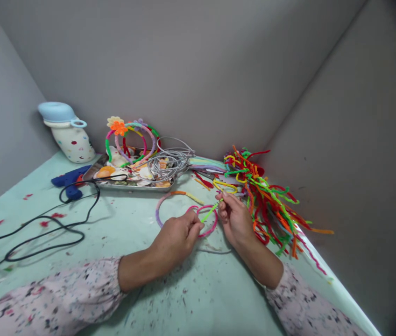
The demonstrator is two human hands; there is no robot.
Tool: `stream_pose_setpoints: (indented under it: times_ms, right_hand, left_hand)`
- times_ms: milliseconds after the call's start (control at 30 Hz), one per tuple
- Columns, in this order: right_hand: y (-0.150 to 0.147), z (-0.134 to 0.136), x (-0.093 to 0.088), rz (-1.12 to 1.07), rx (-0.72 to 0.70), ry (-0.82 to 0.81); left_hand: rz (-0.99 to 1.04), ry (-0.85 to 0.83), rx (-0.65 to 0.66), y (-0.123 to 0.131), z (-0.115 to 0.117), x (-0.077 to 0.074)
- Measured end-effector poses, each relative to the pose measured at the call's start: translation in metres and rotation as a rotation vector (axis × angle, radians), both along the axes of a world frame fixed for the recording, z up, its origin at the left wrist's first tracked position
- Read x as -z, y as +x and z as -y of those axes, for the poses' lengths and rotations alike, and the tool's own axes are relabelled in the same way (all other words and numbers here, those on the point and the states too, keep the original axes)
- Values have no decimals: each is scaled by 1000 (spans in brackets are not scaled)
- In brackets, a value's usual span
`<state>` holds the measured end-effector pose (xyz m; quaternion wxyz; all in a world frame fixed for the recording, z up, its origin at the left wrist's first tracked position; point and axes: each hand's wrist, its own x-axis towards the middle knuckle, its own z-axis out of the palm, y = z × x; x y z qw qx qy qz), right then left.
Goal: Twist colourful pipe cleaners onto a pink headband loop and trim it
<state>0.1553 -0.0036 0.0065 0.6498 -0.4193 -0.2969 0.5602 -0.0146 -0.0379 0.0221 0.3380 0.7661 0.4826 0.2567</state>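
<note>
Between my two hands stretches a bright green pipe cleaner (211,213). My left hand (180,233) is closed on its lower end, while my right hand (233,217) pinches the upper end. Behind and below it lie pink pipe cleaner loops (213,228) on the table. To the left of these, a ring wrapped in purple, pink, orange and yellow (162,204) rests partly behind my left hand. A yellow pipe cleaner loop (231,188) shows just beyond my right fingertips. My fingers hide both ends of the green piece.
A metal tray (135,188) holds shells, coiled silver wire (170,163) and decorated rings (153,135). Left of it are a blue glue gun (68,181) with a looping black cord (61,227) and a bottle (74,142). Loose pipe cleaners (271,200) pile up at right by the wall.
</note>
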Motion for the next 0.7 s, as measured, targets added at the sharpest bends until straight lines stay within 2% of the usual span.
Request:
stream_pose_setpoints:
  times_ms: [100,267,400,567,700]
  right_hand:
    - [0,0,0,9,5,-10]
    - [2,-2,-1,-33,-86,-23]
    - [3,-3,0,6,-55,-29]
    - [3,-2,-1,70,49,25]
    - [3,-2,-4,21,-26,28]
  left_hand:
    - [6,5,4,1,2,-1]
    - [85,5,-35,-1,-2,0]
    - [109,-4,-46,-2,-5,0]
    - [109,-3,-24,-1,-4,-1]
    - [206,-37,-51,-3,-8,-2]
